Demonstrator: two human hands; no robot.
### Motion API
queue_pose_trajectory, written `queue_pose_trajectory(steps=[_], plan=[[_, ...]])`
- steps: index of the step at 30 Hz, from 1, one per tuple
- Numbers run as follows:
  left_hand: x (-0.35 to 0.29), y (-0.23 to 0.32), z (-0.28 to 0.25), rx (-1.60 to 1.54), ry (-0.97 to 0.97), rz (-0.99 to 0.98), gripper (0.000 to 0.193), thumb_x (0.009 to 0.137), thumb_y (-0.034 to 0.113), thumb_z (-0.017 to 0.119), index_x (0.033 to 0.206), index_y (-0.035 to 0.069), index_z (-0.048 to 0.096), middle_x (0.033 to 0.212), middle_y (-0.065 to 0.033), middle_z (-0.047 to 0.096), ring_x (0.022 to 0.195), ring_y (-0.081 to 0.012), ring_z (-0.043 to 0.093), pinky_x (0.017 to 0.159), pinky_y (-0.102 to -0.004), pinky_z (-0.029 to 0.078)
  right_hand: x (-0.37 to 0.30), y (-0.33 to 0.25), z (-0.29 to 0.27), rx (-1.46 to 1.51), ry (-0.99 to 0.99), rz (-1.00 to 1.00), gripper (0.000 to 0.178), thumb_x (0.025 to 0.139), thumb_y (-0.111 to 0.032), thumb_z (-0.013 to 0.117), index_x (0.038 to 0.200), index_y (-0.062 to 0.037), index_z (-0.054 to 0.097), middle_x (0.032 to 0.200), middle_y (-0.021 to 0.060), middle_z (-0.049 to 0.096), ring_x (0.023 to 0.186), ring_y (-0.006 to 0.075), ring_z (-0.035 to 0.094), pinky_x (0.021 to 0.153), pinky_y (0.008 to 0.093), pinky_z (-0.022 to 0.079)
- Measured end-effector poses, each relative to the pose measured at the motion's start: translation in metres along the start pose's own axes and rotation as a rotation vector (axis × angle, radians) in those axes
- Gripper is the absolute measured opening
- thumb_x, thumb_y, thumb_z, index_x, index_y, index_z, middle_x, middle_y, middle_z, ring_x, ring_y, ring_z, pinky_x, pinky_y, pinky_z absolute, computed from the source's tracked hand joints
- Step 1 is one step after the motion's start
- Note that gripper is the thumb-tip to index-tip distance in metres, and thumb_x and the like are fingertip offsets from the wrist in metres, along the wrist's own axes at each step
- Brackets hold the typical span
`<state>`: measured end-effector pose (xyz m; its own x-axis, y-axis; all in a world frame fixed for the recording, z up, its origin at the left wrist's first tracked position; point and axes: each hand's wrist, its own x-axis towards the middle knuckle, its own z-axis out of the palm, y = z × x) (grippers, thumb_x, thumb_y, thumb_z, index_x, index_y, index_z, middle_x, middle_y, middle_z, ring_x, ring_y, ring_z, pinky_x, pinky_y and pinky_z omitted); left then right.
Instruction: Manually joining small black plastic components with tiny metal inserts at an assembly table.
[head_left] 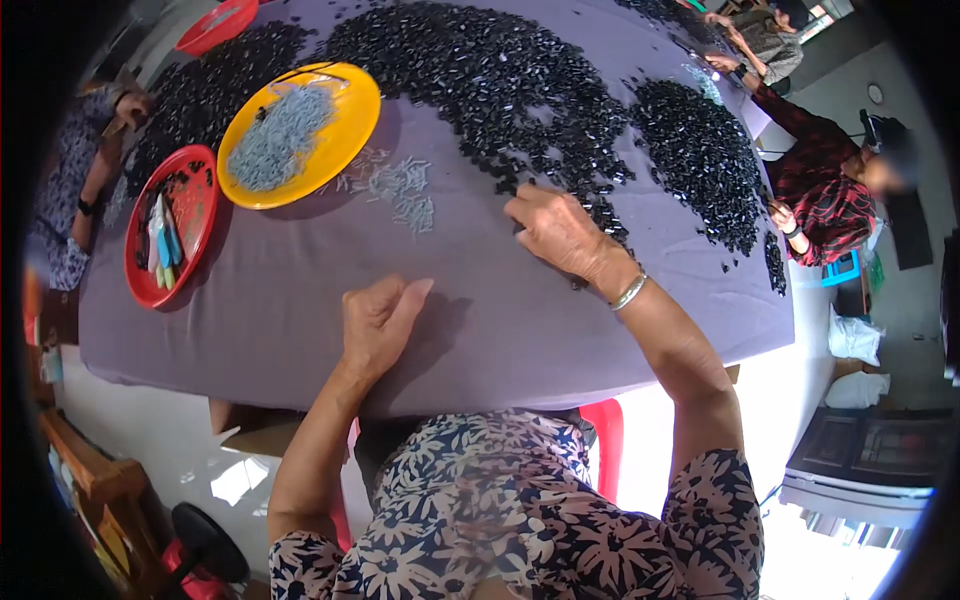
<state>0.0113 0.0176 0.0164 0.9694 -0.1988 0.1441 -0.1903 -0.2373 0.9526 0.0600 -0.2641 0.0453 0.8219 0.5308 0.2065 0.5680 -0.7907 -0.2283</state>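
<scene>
My left hand (378,318) is curled into a fist above the bare cloth, its thumb pointing up and right; whatever it may hold is hidden. At the near edge of a wide spread of small black tubular pieces (490,70), my right hand (562,230) is closed with its fingertips down. Too little shows to tell what is between those fingers. A loose scatter of pale grey-blue slim pieces (400,185) lies left of my right hand. Behind it, a yellow dish (345,130) holds a heap of similar pale pieces (285,135).
A red dish (140,285) with coloured-handled tools and black bits stands at the left. Another black heap (700,150) lies at the right on the purple cloth (270,340). Co-workers sit at the left and the right; a red bowl (215,28) stands far left.
</scene>
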Motion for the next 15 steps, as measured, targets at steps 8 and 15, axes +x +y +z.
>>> queue_pose_trajectory(steps=[8,15], plan=[[-0.004,0.011,0.011,-0.095,0.003,0.148,0.021,0.082,-0.001,0.076,0.099,0.003,0.065,0.084,0.0005,0.060,0.069,-0.0072,0.053,0.061,-0.0234,0.044,0.003,-0.067,-0.003,0.584,0.025,0.142,0.050,0.073,0.014,0.055,0.120,-0.0017,0.051,0.085,0.0099,0.065,0.076,0.0210,0.064,0.069,0.0315,0.052],[-0.036,0.013,-0.003,0.026,-0.109,0.191,0.025,0.077,0.000,0.080,0.100,0.004,0.069,0.083,-0.0065,0.064,0.067,-0.0162,0.059,0.060,-0.0283,0.048,-0.002,-0.097,0.023,1.116,-0.237,0.299,0.054,0.077,0.017,0.056,0.126,-0.0040,0.046,0.082,0.0031,0.065,0.076,0.0070,0.059,0.065,0.0222,0.047]])
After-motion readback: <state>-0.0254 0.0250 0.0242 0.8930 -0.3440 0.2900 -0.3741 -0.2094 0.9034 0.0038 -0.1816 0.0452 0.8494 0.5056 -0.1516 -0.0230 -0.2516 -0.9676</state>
